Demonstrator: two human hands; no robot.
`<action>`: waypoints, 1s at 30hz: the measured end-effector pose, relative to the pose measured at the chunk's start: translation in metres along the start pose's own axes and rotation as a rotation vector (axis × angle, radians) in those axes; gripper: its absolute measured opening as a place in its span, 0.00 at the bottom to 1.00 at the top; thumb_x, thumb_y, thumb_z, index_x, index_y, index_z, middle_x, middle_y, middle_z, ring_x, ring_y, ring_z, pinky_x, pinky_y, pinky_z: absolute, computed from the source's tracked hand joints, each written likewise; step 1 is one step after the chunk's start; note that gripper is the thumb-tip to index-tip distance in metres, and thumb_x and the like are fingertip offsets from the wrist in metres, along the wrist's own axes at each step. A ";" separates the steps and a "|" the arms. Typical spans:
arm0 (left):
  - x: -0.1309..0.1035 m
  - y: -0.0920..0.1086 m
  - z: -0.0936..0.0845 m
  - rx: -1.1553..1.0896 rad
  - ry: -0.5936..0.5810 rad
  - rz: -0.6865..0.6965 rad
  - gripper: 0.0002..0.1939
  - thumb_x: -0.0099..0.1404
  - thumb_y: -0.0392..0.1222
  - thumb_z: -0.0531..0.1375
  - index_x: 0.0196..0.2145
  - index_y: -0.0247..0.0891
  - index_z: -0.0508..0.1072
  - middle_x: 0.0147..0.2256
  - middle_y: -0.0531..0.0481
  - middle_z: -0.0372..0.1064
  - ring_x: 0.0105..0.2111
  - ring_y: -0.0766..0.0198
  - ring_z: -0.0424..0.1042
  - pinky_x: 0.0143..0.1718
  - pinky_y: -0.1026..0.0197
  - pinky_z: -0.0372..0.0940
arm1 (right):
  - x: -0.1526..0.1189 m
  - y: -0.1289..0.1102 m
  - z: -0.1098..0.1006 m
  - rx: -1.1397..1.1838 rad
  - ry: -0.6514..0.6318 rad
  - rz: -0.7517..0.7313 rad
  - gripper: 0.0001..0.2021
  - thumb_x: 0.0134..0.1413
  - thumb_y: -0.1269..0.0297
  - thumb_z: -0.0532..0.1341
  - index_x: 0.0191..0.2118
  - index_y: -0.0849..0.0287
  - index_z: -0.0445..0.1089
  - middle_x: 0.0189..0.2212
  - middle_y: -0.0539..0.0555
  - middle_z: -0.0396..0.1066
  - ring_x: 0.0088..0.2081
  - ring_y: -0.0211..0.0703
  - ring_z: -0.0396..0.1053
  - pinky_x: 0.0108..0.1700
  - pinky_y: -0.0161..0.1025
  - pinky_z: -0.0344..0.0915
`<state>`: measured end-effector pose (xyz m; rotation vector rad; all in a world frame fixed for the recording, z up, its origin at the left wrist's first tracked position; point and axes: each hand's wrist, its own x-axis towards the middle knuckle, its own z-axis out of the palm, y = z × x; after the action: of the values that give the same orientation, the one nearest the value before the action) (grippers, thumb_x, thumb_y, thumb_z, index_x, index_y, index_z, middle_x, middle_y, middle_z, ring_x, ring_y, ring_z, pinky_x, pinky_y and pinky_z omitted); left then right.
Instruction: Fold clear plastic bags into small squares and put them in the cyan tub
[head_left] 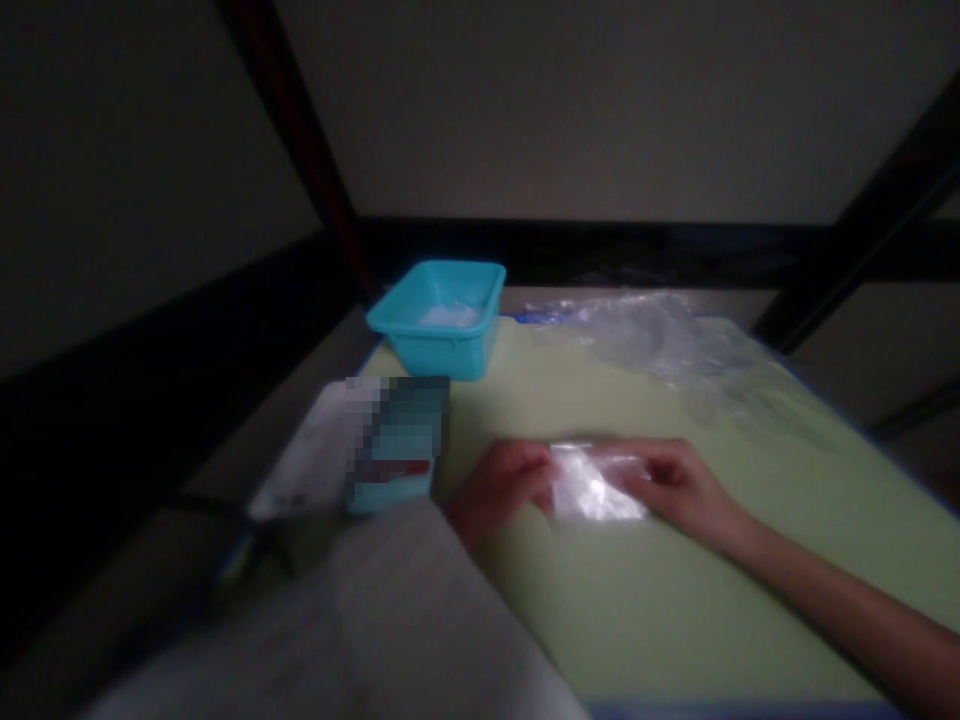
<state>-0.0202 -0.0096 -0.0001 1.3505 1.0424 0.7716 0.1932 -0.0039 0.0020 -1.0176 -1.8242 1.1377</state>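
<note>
A small clear plastic bag (589, 490) is stretched between my two hands just over the table, and its shiny surface reflects light. My left hand (517, 480) pinches its left edge with thumb and fingers. On the other side, my right hand (679, 485) grips the right edge, its thumb lying over the plastic and its fingers curled behind. Whether anything lies inside the bag is too blurred to tell.
A turquoise plastic basket (450, 350) with whitish contents stands at the back left. Crumpled clear plastic sheeting (652, 335) covers the back right of the yellow-green table (720, 620). Left of my hands is a pixelated, flat turquoise object (405, 430) beside white material (315, 450).
</note>
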 end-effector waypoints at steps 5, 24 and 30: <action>0.004 -0.005 0.001 0.002 0.023 0.050 0.12 0.55 0.46 0.57 0.24 0.33 0.70 0.23 0.50 0.68 0.26 0.66 0.68 0.29 0.64 0.63 | 0.001 -0.001 0.004 0.082 0.043 0.035 0.11 0.47 0.60 0.65 0.39 0.55 0.78 0.31 0.53 0.78 0.29 0.40 0.73 0.28 0.35 0.70; -0.002 0.003 0.009 0.135 0.168 0.206 0.09 0.55 0.40 0.61 0.30 0.32 0.77 0.29 0.46 0.76 0.29 0.64 0.73 0.30 0.66 0.65 | -0.001 -0.011 0.011 0.115 0.165 -0.072 0.09 0.46 0.69 0.65 0.36 0.52 0.78 0.32 0.51 0.78 0.30 0.40 0.75 0.30 0.31 0.71; -0.005 0.007 0.013 0.001 0.206 0.088 0.07 0.50 0.37 0.65 0.28 0.31 0.79 0.28 0.45 0.77 0.27 0.62 0.75 0.27 0.66 0.66 | -0.004 -0.011 0.012 0.080 0.147 -0.066 0.08 0.46 0.66 0.65 0.35 0.53 0.79 0.29 0.53 0.78 0.26 0.40 0.75 0.25 0.30 0.69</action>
<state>-0.0091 -0.0182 0.0061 1.3455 1.1494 0.9921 0.1819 -0.0142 0.0078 -0.9623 -1.6715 1.0595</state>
